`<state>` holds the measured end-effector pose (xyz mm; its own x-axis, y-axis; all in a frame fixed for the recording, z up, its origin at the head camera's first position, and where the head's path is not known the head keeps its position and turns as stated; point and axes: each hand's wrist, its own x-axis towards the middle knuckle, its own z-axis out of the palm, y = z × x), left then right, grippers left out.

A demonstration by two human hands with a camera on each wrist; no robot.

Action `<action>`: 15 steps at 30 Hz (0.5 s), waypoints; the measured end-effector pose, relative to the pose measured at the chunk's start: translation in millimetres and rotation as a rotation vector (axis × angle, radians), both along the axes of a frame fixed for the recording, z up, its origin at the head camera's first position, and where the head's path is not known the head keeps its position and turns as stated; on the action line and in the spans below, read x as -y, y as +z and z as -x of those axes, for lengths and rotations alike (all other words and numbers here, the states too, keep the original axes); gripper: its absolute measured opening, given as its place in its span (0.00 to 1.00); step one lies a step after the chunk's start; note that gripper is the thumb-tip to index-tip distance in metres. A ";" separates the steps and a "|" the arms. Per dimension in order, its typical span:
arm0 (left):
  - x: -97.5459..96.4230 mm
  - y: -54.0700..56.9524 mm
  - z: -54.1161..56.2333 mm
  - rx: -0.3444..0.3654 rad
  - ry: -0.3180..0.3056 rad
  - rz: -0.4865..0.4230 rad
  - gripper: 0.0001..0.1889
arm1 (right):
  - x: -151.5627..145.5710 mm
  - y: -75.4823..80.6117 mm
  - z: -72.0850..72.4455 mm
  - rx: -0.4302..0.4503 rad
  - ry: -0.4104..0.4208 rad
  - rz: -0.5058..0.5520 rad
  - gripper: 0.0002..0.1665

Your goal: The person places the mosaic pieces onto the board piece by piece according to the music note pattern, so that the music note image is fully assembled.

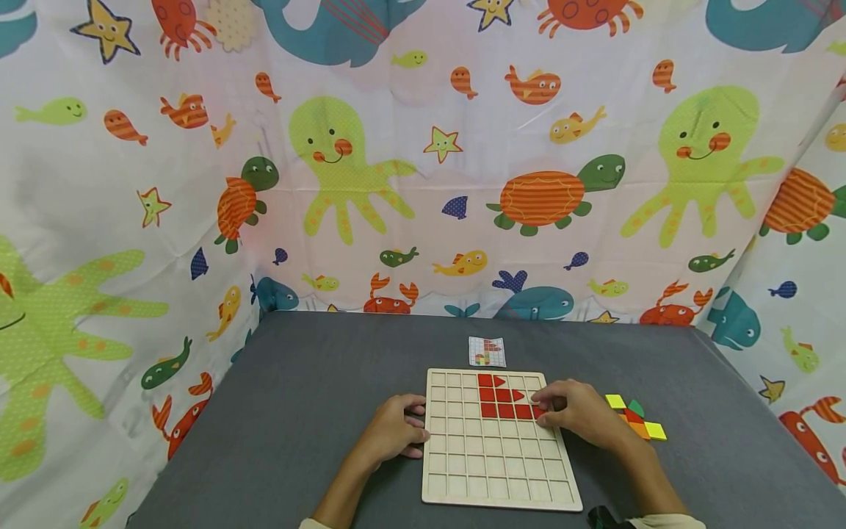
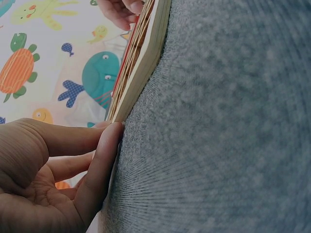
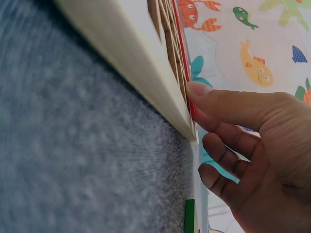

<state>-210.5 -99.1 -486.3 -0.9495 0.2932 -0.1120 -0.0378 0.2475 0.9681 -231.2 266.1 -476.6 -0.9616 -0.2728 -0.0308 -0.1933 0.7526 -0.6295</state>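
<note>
A pale wooden grid board lies on the grey table. Red squares and red triangles fill parts of its upper three rows. My left hand holds the board's left edge, thumb and fingertips right at the rim in the left wrist view. At the right edge, my right hand has thumb and forefinger on a red piece at the end of the third row. Its other fingers curl loosely beside the board in the right wrist view. The fingers partly hide that piece.
A small printed pattern card lies behind the board. Right of my right hand sit loose pieces: a yellow square, a green piece, an orange piece and others. A curtain with sea animals surrounds the table.
</note>
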 end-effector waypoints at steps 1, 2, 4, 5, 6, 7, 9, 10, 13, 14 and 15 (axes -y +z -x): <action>0.0 0.1 0.0 -0.001 0.000 0.000 0.34 | 0.1 0.2 0.0 0.003 0.000 0.003 0.19; 0.0 0.2 -0.1 -0.002 -0.001 0.000 0.34 | 0.2 0.2 -0.1 0.004 0.000 0.003 0.19; 0.0 0.3 -0.1 -0.003 -0.003 0.000 0.34 | 0.2 0.5 -0.1 0.007 0.003 0.009 0.20; 0.0 0.2 0.0 -0.003 -0.004 -0.001 0.34 | 0.2 0.5 0.0 0.009 0.004 0.013 0.20; -0.1 0.1 0.1 -0.002 -0.004 -0.001 0.34 | 0.2 0.4 0.1 0.010 0.005 0.016 0.20; -0.2 0.0 0.2 -0.002 -0.004 -0.001 0.34 | 0.1 0.2 0.3 0.012 0.006 0.017 0.21; -0.4 0.1 0.4 0.000 -0.004 -0.001 0.34 | -0.1 0.2 0.6 0.015 0.006 0.019 0.21; -0.5 0.2 0.5 0.001 -0.003 -0.001 0.33 | -0.1 0.2 0.7 0.015 0.005 0.018 0.21; -0.8 0.8 0.3 0.004 -0.002 0.002 0.33 | -0.3 0.3 0.5 0.016 0.001 0.018 0.21; -0.9 1.0 0.2 0.004 -0.002 0.001 0.33 | -0.4 0.4 0.4 0.016 0.002 0.020 0.21; -0.9 1.1 0.1 0.004 -0.003 0.001 0.33 | -0.5 0.5 0.3 0.016 0.003 0.024 0.21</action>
